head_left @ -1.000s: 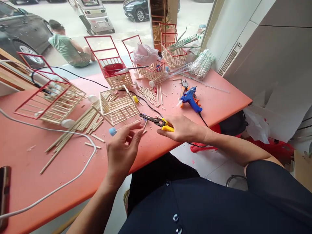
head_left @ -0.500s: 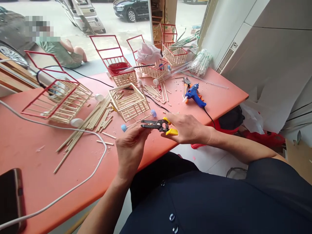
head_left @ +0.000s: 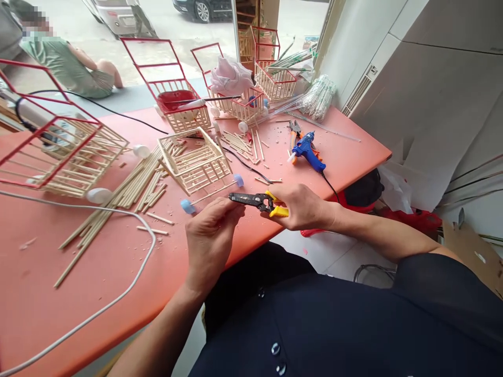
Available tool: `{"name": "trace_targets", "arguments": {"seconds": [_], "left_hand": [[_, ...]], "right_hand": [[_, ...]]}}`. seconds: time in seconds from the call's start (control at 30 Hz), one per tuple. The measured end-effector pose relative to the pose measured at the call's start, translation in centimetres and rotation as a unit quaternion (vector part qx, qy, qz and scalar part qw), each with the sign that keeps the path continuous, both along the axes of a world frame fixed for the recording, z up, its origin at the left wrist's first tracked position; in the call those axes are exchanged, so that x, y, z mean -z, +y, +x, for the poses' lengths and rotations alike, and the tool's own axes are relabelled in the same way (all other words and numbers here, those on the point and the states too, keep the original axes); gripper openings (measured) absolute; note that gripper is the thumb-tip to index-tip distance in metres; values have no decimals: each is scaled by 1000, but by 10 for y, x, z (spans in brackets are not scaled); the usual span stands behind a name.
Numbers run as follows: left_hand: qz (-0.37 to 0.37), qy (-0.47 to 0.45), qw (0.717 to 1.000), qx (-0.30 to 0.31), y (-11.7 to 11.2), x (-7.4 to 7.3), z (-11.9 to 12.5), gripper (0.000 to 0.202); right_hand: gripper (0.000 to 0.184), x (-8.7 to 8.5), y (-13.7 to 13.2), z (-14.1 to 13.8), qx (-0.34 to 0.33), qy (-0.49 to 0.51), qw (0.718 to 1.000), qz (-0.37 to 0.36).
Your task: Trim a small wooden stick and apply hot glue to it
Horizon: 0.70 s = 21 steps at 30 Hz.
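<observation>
At an orange bench (head_left: 118,272) beside a street-facing window, a person's right hand (head_left: 302,207) gripped yellow-handled cutters (head_left: 255,200), their long axis level and the black tip aimed left at the left hand (head_left: 210,235), whose fingers (head_left: 230,208) were bunched narrow at that tip; what they pinched could not be made out. A blue-capped stick (head_left: 214,191) lay slantwise just beyond, nearer the left hand

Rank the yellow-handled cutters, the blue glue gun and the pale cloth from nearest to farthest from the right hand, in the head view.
1. Yellow-handled cutters: held in the right hand.
2. Blue glue gun: on the table, just beyond the hand.
3. Pale cloth: at the table's far edge.
</observation>
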<state>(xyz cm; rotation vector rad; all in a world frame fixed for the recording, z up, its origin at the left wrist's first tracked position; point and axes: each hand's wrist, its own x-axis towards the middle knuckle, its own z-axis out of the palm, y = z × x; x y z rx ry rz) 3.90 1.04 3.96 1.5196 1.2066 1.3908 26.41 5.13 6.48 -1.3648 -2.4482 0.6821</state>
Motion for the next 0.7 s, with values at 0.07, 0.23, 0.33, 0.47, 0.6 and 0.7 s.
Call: {"name": "trace_targets", "arguments": {"seconds": [0.07, 0.23, 0.33, 0.47, 0.6, 0.7], "left_hand": [[-8, 1, 1000, 6, 3, -1, 3, 12], [-19, 2, 1000, 10, 18, -5, 5, 10], [-35, -3, 999, 39, 26, -9, 0, 11], [-77, -25, 992, 94, 32, -11, -3, 24], [-134, -98, 977, 131, 32, -9, 1, 40], [-163, -139, 966, 141, 30, -9, 4, 46]], "right_hand": [[35, 2, -1, 2, 7, 8, 1000, -2], [38, 0, 3, 2, 35, 19, 999, -13], [48, -8, 7, 4, -1, 39, 995, -92], [65, -18, 10, 10, -40, 54, 974, -219], [70, -22, 7, 13, -38, 70, 964, -253], [74, -23, 5, 13, -33, 60, 965, -252]]}}
